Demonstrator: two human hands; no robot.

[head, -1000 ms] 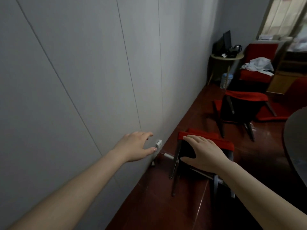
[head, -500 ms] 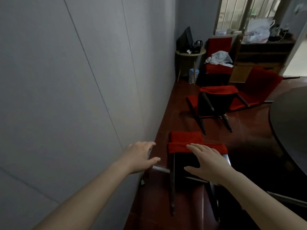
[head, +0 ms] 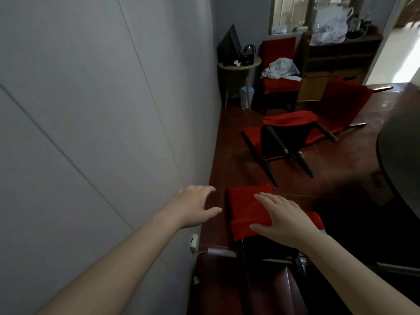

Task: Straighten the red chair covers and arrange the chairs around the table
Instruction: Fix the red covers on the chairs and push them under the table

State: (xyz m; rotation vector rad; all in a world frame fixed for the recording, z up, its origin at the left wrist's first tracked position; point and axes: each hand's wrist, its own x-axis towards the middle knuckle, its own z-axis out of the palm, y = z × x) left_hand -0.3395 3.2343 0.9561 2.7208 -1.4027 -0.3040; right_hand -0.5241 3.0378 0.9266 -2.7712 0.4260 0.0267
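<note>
Left hand point(head: 193, 210) spread in air, right hand point(head: 281, 220) flat on red chair cover point(head: 245, 208), bin point(head: 247, 100) under side table point(head: 238, 64), contents unseen

The table point(head: 400, 155) is cut off by the right edge, leaving only a dark curved slice. My right hand point(head: 284, 219) hides part of the cover point(head: 245, 208) on the near chair point(head: 246, 269), whose frame sinks into shadow. I cannot tell whether that hand touches it. The clutter on the shelf point(head: 336, 56) is too blurred to name.
</note>
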